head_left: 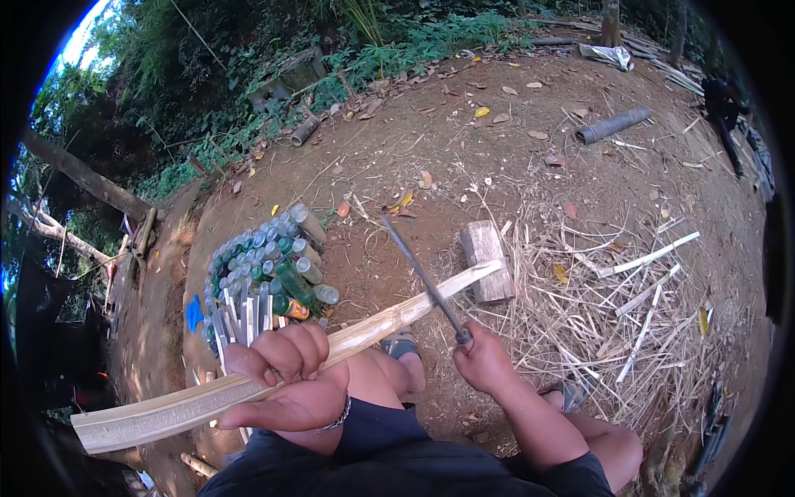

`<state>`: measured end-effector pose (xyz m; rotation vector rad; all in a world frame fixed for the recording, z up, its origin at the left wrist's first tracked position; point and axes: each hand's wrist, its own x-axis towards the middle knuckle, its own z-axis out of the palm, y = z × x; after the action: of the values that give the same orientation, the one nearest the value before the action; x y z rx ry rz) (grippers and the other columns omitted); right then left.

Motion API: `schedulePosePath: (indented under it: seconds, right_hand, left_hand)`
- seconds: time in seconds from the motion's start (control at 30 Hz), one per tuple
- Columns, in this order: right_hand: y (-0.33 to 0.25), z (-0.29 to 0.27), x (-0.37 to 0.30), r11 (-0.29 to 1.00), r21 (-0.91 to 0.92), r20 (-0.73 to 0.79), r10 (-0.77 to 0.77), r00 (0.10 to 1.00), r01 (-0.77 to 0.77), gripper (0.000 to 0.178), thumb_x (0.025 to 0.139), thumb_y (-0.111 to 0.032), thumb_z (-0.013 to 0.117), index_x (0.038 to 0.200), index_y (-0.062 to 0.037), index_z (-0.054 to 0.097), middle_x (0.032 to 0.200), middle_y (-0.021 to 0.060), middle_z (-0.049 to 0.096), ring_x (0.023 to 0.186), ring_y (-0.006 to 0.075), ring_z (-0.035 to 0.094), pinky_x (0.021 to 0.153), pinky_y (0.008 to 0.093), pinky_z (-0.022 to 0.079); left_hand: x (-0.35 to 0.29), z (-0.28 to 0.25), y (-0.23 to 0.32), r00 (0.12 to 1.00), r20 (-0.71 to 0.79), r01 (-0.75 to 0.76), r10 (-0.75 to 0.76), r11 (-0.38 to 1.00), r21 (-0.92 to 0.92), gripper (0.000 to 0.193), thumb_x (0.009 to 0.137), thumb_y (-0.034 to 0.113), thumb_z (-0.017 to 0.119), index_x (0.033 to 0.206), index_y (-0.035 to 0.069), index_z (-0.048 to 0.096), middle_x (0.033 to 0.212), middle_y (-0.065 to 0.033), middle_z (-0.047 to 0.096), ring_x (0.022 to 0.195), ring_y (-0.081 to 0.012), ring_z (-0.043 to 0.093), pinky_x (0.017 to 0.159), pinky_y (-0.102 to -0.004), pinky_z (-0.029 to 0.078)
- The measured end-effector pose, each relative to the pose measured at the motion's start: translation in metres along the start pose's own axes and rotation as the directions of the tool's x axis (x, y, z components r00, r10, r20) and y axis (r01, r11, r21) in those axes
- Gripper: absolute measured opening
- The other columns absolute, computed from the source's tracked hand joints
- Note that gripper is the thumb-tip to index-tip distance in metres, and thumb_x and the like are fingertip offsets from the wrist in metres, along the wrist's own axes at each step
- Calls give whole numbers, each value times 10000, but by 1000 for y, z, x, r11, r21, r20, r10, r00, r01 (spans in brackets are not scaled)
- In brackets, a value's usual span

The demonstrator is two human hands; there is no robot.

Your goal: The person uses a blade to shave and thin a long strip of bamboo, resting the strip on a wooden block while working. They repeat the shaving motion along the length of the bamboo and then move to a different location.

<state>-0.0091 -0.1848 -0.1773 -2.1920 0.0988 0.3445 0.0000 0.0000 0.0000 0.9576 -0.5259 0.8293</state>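
Observation:
My left hand grips a long pale split bamboo slat that runs from the lower left up toward the centre. My right hand holds the handle of a long dark knife, whose blade crosses the far part of the slat. The slat's far end rests near a wooden block on the dirt. My knees and a sandalled foot lie below the slat.
A pile of green bamboo tube sections and cut white strips lies to the left. Bamboo shavings and slivers cover the ground on the right. A grey pipe-like bamboo piece lies farther off; vegetation borders the dirt.

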Motion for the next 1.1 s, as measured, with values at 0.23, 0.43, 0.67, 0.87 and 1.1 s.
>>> schedulePosePath:
  seconds: [0.23, 0.43, 0.67, 0.87, 1.1]
  right_hand:
    - [69, 6, 41, 993, 67, -148, 105, 983, -96, 238, 806, -128, 586, 1005, -10, 529, 816, 231, 638, 768, 393, 642, 700, 464, 511]
    - [20, -10, 33, 992, -37, -60, -120, 991, 118, 265, 836, -142, 571, 1070, -16, 555, 864, 210, 661, 745, 387, 654, 728, 483, 524]
    - [41, -8, 51, 996, 56, -81, 71, 994, -67, 208, 841, -170, 573, 995, -31, 560, 826, 169, 656, 780, 388, 646, 702, 471, 516]
    - [125, 4, 90, 946, 156, -120, 304, 945, -285, 250, 857, -162, 590, 1076, -44, 562, 944, 208, 653, 859, 362, 652, 741, 461, 515]
    - [19, -26, 54, 992, 21, 8, -122, 993, 121, 156, 854, -146, 553, 940, -16, 553, 822, 180, 649, 788, 348, 654, 718, 469, 520]
  left_hand:
    - [11, 4, -3, 1000, -24, -19, 19, 1000, -7, 573, 837, 689, 530, 760, 162, 318, 550, 43, 283, 403, -64, 249, 384, -213, 199]
    - [13, 4, -8, 1000, -3, -11, 11, 999, -32, 589, 851, 707, 481, 761, 153, 303, 569, 32, 278, 421, -64, 223, 405, -212, 186]
    - [21, -6, -12, 994, 112, 12, -4, 997, -73, 560, 856, 662, 531, 773, 142, 342, 597, 24, 304, 442, -66, 263, 435, -205, 215]
    - [23, 3, -16, 986, 160, 54, -46, 997, -51, 561, 849, 659, 542, 774, 137, 351, 611, 19, 323, 469, -74, 291, 451, -216, 236]
    - [27, -7, -9, 992, 120, 38, -33, 998, -40, 569, 827, 657, 574, 735, 138, 357, 604, 23, 319, 473, -73, 292, 438, -207, 227]
